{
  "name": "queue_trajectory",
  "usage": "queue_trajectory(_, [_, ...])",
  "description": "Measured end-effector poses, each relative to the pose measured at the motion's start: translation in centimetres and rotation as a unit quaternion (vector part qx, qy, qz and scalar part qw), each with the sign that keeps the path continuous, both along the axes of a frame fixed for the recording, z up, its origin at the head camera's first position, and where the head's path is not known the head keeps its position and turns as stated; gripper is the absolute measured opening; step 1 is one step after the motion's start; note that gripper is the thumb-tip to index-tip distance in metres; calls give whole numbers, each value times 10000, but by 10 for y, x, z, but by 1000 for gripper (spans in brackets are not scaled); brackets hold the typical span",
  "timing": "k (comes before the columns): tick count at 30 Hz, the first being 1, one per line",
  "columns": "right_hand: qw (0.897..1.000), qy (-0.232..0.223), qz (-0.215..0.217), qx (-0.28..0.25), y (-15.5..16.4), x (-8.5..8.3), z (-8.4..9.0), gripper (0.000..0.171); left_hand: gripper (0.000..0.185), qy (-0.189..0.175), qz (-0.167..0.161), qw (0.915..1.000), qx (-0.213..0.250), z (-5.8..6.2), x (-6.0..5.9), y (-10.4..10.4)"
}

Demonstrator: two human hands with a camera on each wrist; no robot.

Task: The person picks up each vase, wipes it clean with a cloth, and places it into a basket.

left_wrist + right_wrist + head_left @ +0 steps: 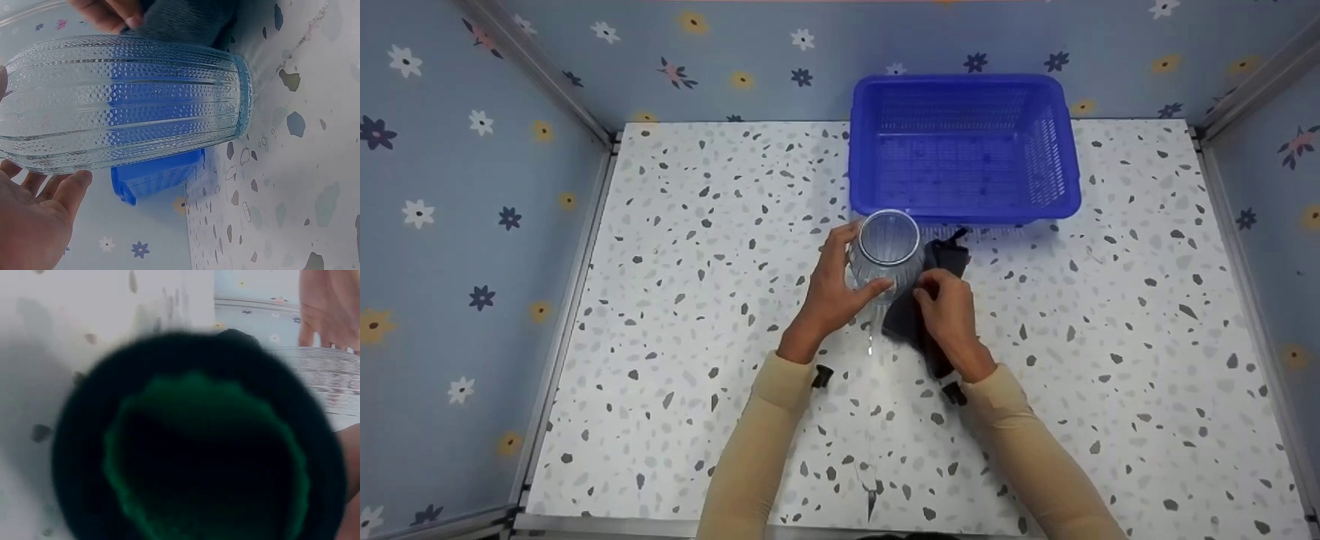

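A clear ribbed glass vase [888, 238] is held upright in my left hand [834, 285], mouth facing up, thumb on the near side and fingers round the far side. The left wrist view shows the vase's [140, 107] dotted glass and its base close over the tabletop. My right hand [949, 307] is just right of the vase, its thumb and index finger pinching at a dark grey cloth [901, 321], which lies against the glass. Under that hand runs a long dark object [951, 259] with a thin projecting tip; its dark round end [197, 354], greenish inside, fills the right wrist view.
A blue plastic basket [964, 217] with slotted sides stands at the back of the speckled white table [697, 300], right behind the vase. Flower-patterned panels [457, 247] close in the left, back and right sides.
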State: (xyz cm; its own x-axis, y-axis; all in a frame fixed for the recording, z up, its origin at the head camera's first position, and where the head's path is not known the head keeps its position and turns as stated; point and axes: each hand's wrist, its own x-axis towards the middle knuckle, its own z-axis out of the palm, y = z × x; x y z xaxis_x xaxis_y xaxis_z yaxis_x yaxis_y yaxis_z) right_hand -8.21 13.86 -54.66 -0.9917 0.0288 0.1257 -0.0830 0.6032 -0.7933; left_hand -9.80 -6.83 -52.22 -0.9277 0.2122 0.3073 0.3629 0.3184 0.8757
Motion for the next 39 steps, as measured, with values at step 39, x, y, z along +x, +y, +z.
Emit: queue_trajectory(39, [9904,1377,-95,64,-12,10,87,9,83,70,10,10000,-41,-1,0,0])
